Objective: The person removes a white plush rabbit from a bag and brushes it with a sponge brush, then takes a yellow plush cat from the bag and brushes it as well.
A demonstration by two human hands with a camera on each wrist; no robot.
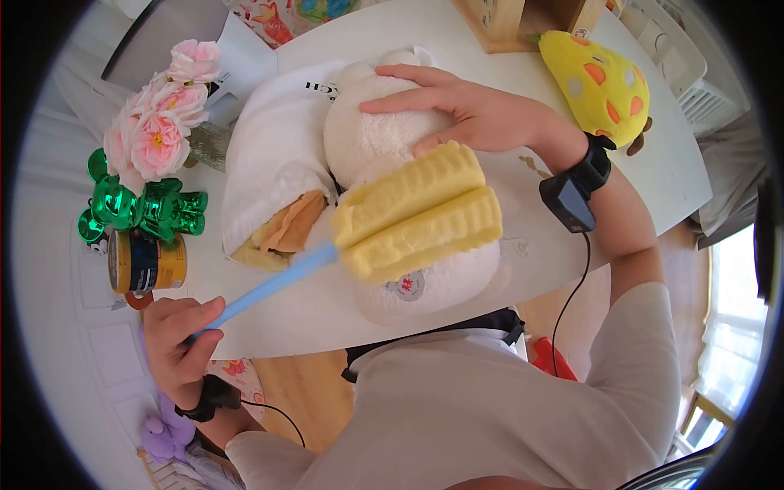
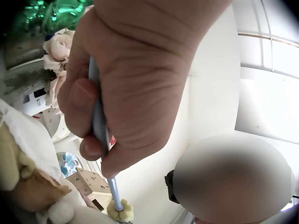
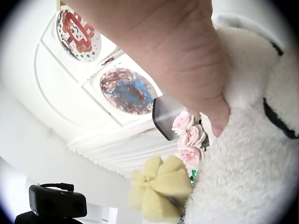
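Observation:
My left hand (image 1: 181,347) grips the blue handle (image 1: 282,282) of a brush with a ribbed yellow sponge head (image 1: 420,214). In the head view that sponge appears over a white plush toy (image 1: 384,122), hiding part of its body; whether they touch I cannot tell. My right hand (image 1: 465,106) rests with spread fingers on the plush toy's rounded upper part. Fluffy white fur (image 3: 243,163) lies beside the right hand (image 3: 187,60) in the right wrist view. The left hand (image 2: 135,79) is curled round the handle (image 2: 99,121) in the left wrist view.
A white cloth bag (image 1: 273,155) with brown and yellow contents lies left of the plush. Pink flowers (image 1: 159,135), a shiny green bear figure (image 1: 147,204) and a yellow tin (image 1: 167,263) stand at the left. A yellow plush (image 1: 600,86) and wooden box (image 1: 498,20) are at the right and back.

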